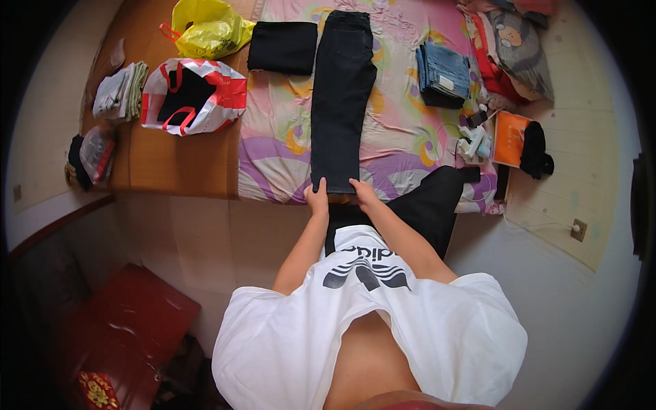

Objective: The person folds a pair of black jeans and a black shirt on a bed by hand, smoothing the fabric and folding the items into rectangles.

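A pair of dark denim jeans (341, 107) lies lengthwise on the patterned bedsheet (394, 97), one leg laid over the other, a back pocket showing at the far end. My left hand (318, 197) grips the left corner of the hem, thumb on top. At the hem's right corner, my right hand (363, 193) pinches the cloth the same way. Left of the waistband rests a folded black garment (283, 47). Farther right sits a stack of folded blue jeans (445, 72) with a white tag on it.
On the brown mat (169, 161) stand a red-and-white bag (228, 97) with dark cloth inside, a yellow plastic bag (215, 33) and folded light clothes (119, 92). A power strip (474, 143) with cables lies right, near an orange box (510, 138) and black cloth (534, 151).
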The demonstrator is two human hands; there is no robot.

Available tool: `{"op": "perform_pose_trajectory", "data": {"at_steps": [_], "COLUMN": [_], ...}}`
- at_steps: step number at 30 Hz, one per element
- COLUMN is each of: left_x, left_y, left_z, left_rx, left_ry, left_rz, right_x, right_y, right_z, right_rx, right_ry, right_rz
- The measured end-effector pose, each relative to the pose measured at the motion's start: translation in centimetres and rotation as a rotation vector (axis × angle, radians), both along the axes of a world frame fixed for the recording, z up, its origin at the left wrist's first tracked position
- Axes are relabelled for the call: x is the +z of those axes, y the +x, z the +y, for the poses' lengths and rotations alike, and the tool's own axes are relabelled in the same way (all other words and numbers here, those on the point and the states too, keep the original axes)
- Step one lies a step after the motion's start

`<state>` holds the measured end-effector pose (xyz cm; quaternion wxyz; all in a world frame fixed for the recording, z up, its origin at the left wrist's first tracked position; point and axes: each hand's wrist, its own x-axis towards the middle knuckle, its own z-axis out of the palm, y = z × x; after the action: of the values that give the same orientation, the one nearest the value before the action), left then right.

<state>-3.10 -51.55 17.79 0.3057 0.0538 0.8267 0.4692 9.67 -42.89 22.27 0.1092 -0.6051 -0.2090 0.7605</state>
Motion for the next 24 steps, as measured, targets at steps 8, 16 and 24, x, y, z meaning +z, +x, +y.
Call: {"op": "perform_pose_trajectory", "data": {"at_steps": [8,16,24], "left_x": [6.7,11.0,12.8], "left_y": [-1.4,-0.1,1.2], "left_z": [1.3,3.3,5.1], "left_rx": [-0.36,-0.138,-0.244], "left_ry": [-0.043,0.061,0.258], "left_rz": [-0.411,-0.602,-0.581], "right_x": [2.6,7.1,6.8], "right_y": [1.9,4.9,6.0], "right_z": [-0.3,2.9,6.0], "right_rx": [-0.221,0.06,0.009], "right_ry": [0.017,0.271,0.21], "right_rz": [-0.048,0.249,0.217]}}
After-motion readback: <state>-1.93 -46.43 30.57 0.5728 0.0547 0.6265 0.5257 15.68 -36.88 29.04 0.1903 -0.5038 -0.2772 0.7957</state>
